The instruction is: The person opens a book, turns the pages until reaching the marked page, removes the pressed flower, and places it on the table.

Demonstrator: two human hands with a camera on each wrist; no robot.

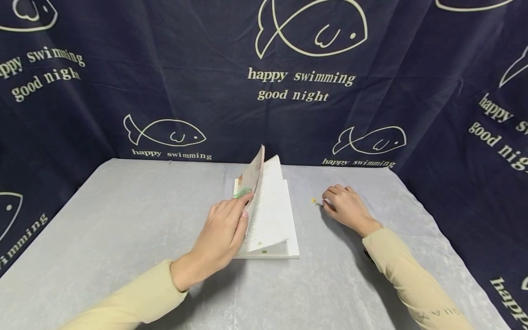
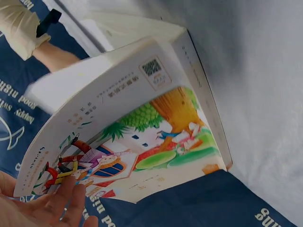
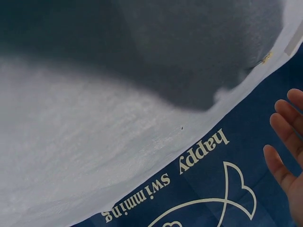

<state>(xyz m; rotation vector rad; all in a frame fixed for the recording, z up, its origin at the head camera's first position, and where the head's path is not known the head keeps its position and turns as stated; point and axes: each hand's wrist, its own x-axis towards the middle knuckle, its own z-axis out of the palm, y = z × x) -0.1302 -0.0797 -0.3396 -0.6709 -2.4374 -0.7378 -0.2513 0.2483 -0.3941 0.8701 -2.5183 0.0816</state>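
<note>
A thick white book (image 1: 274, 206) lies on the table, its front part lifted so it stands partly open. My left hand (image 1: 220, 231) pinches the raised cover and leaves at their outer edge, with the thumb on the page side. In the left wrist view the cover (image 2: 118, 146) shows a colourful picture, a tree and a square printed code; my left fingers (image 2: 68, 198) rest against it. To the right of the book lies a small yellow-tipped item (image 1: 314, 201) with a thin stem, its kind unclear. My right hand (image 1: 346, 206) is close beside it, fingers relaxed and apparently holding nothing.
A pale grey cloth covers the table (image 1: 136, 220). Dark blue curtains (image 1: 222, 91) with white fish outlines and lettering hang behind it and along both sides. My right hand and arm cast a shadow on the cloth.
</note>
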